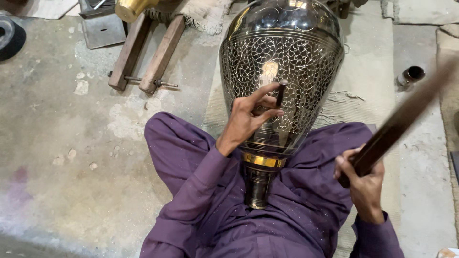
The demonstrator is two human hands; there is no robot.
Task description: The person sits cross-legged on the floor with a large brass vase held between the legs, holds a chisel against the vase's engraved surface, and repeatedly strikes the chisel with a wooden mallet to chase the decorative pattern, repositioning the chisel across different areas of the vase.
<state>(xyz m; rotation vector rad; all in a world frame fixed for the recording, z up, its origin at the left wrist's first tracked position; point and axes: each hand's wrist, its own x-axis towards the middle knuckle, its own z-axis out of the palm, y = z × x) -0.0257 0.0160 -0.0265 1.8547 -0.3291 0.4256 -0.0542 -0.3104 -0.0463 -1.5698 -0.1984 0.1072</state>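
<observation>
I look down from the head camera and see one large metal vase lying tilted across my lap, its narrow foot toward me and its wide body away, resting over a mat on the floor. My left hand is on the vase's side; its fingers are closed around one small dark chisel, whose tip touches the patterned metal. My right hand is clamped around one long dark wooden stick, which is raised to the right, well apart from the chisel and blurred.

As for progress, I judge that the work is far along: the fine leaf-like pattern already covers the whole band of the body that I can see, from below the shoulder down toward the gold ring. The smooth dark top has only a few thin lines. Whether the hidden far side is finished, I cannot tell. The chisel stands in the lower middle of the pattern, so I think some detail is still being done there.

Counting the rest: one wooden clamp of two bars with bolts on the floor at upper left, one brass-coloured object above it, and one small dark cylinder on the right.
</observation>
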